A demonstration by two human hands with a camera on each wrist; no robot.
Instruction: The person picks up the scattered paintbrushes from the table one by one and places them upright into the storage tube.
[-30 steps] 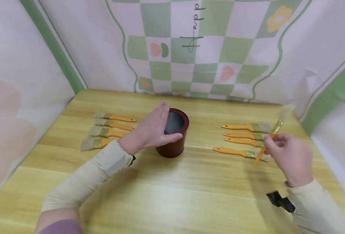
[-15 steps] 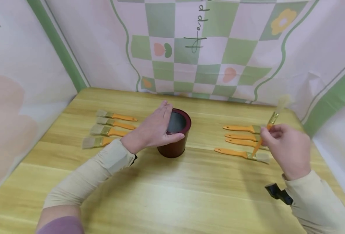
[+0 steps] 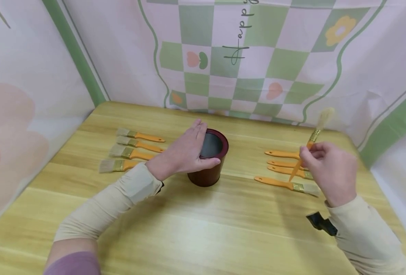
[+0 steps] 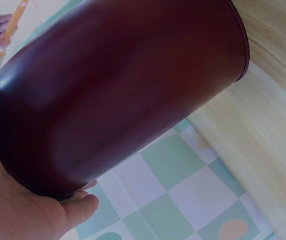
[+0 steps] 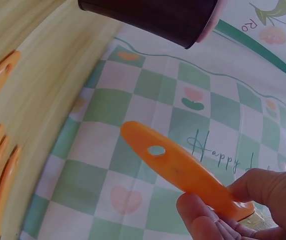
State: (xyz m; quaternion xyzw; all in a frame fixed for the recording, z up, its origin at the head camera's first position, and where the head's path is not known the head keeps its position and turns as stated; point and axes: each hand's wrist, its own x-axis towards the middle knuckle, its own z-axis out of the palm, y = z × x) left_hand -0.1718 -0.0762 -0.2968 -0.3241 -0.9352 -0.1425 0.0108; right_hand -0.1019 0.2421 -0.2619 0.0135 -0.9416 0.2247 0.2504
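Note:
A dark red, straight-sided cup (image 3: 205,177) stands upright on the table with a dark opening at its top. My left hand (image 3: 182,152) holds it at the rim, thumb along the near side and fingers on the far side. Over on the right, my right hand (image 3: 337,170) pinches a paintbrush (image 3: 314,135) with an orange handle, bristles up and handle end down. The right wrist view shows that handle (image 5: 178,167) between thumb and fingers, with a hole near its end. Dark red wall of the cup (image 4: 117,95) fills most of the left wrist view.
Several orange-handled brushes (image 3: 273,181) lie in a row beneath and beside my right hand, handles pointing left. Another row of brushes (image 3: 149,137) lies to the left, partly behind my left forearm. A checked cloth (image 3: 223,88) hangs along the table's back edge (image 3: 134,109).
My right hand has moved left and slightly away from me, carrying the paintbrush over the right-hand row. My left hand has stayed at the cup's rim. The head view has shifted slightly.

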